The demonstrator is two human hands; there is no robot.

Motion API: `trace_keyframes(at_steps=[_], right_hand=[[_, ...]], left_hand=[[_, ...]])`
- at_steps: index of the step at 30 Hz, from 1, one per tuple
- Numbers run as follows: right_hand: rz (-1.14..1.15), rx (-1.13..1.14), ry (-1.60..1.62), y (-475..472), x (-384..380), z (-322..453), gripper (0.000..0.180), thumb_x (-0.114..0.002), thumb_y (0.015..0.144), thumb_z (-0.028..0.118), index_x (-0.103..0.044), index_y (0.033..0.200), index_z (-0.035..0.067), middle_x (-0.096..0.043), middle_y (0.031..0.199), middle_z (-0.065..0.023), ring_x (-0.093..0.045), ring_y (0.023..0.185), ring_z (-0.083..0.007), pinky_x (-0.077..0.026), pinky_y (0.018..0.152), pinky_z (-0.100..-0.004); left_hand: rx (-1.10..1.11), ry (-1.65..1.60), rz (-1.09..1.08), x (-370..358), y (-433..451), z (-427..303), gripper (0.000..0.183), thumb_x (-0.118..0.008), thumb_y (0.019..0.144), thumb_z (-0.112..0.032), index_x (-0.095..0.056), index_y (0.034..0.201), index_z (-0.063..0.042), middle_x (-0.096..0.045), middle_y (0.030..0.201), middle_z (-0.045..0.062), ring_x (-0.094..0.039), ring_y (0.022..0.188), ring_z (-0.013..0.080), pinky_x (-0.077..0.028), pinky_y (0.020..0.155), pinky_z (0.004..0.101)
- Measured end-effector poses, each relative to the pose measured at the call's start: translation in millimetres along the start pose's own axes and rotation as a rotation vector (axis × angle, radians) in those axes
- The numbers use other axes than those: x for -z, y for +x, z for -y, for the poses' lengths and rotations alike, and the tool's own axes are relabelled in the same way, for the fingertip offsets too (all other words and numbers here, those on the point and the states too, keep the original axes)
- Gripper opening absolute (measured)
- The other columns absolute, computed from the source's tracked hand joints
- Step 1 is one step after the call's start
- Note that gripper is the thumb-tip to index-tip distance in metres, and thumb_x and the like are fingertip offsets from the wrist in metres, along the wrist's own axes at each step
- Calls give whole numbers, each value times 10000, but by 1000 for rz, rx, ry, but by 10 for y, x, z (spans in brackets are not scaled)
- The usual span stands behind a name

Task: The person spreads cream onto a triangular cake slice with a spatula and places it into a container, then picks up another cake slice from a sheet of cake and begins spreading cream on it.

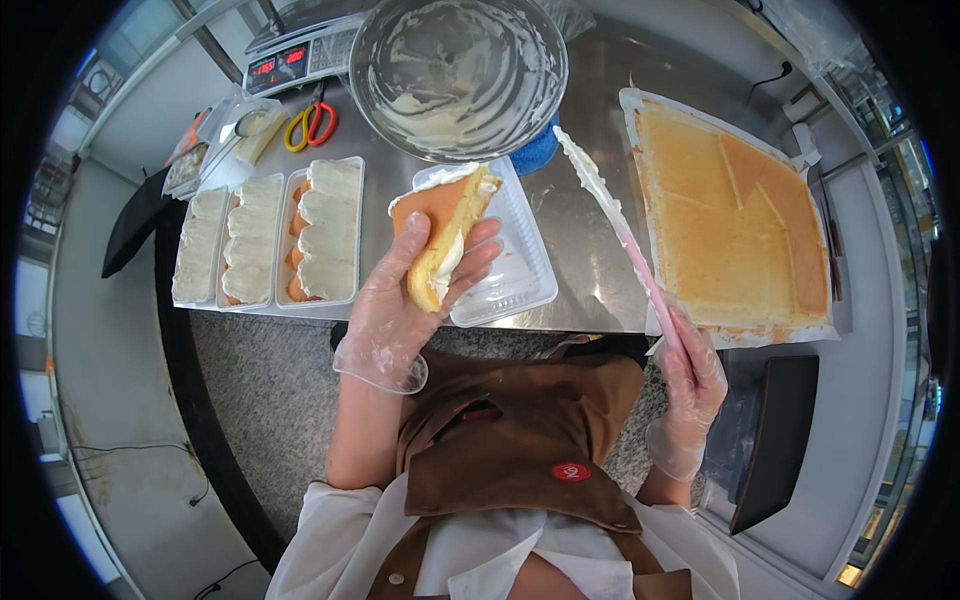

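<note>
My left hand [405, 277], in a clear plastic glove, holds a piece of sponge cake [442, 217] with white cream on its top edge and cut side. Below it on the steel table lies a clear plastic tray [517, 277]. My right hand [690, 360], also gloved, grips the pink handle of a spatula [634, 247], its blade coated in cream and pointing up and left. Beyond the cake stands a steel mixing bowl [457, 75] smeared with cream. To the left are several plastic boxes [360, 225] of cake covered in scalloped cream.
A flat sheet of sponge cake [712, 232] lies on paper at the right. Scissors [311, 126] with yellow and red handles, a digital scale [300, 64] and a plastic bag [251, 124] are at the back left. A blue cloth [536, 150] shows beside the bowl.
</note>
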State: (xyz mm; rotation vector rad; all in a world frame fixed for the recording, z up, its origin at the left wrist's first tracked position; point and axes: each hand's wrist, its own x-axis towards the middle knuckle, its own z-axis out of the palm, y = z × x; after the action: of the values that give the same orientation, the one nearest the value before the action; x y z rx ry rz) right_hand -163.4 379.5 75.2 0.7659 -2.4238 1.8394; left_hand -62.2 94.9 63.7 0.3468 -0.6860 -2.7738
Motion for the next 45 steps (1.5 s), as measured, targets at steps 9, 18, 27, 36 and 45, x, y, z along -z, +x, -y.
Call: trace_keyframes(at_steps=[9, 18, 27, 36, 45], right_hand=[[227, -352, 578, -201, 66, 40, 408, -661, 892, 145, -630, 1237, -71, -660, 1036, -102, -559, 803, -118, -465, 747, -254], [368, -262, 419, -170, 5, 11, 400, -657, 927, 180, -631, 1245, -62, -640, 932, -57, -541, 760, -112, -455, 703, -255], [435, -480, 649, -133, 248, -228, 515, -696, 860, 263, -627, 1229, -90, -693, 1038, -152, -543, 664, -113, -435, 618, -224], [289, -603, 954, -121, 42, -340, 502, -640, 923, 245, -563, 1264, -116, -583, 776, -62, -423, 569, -82, -316, 507, -210], [279, -663, 934, -124, -4, -225, 540, -647, 918, 265, -537, 1262, -136, -518, 664, -31, -404, 511, -71, -324, 516, -234]], left_hand=[[-82, -17, 14, -39, 35, 69, 682, -498, 1018, -384, -264, 1491, 46, -426, 1463, 245, -403, 1386, 356, -319, 1178, 453], [-105, 26, 104, -124, 73, 69, 713, -478, 1014, -396, -195, 1527, 10, -328, 1533, 245, -299, 1450, 340, -273, 1206, 438], [-103, -35, 85, -25, 98, 5, 700, -488, 1014, -375, -207, 1525, 12, -325, 1539, 234, -315, 1444, 329, -288, 1198, 441], [-143, 185, 87, -51, 17, 39, 801, -590, 962, -414, -236, 1495, 69, -400, 1474, 275, -375, 1400, 386, -290, 1190, 453], [-321, 447, -34, -87, -34, 121, 634, -686, 924, -242, -410, 1405, 66, -544, 1362, 209, -512, 1299, 318, -345, 1149, 419]])
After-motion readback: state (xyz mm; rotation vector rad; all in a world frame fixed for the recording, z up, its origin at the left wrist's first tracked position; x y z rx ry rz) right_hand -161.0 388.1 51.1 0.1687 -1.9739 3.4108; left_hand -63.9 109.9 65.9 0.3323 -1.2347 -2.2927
